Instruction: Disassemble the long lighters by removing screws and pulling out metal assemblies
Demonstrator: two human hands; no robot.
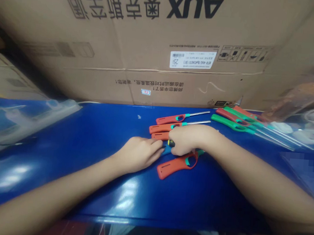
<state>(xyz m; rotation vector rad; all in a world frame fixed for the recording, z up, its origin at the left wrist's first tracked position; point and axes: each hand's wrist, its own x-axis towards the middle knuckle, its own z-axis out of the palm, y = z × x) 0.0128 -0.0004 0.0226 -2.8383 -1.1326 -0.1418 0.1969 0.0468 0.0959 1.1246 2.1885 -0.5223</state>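
Observation:
My left hand (140,153) is closed, its fingertips pinching the end of a blue piece (166,149) that looks like a lighter handle. My right hand (184,138) is wrapped round a tool with a black and yellow handle (171,143), whose working end is hidden. Just below the hands lies an orange long-nosed lighter (175,166) with a teal trigger. Above them, a red lighter (170,119) and an orange lighter (161,128) lie side by side, metal tubes pointing right. Another orange lighter (160,136) is partly covered by my right hand.
To the right, several lighters lie bunched, a green one (227,123) among them. A large cardboard box (110,56) stands along the back of the blue table (95,141). Clear plastic packaging (33,126) is at the left, with blurred bags (304,114) at the far right.

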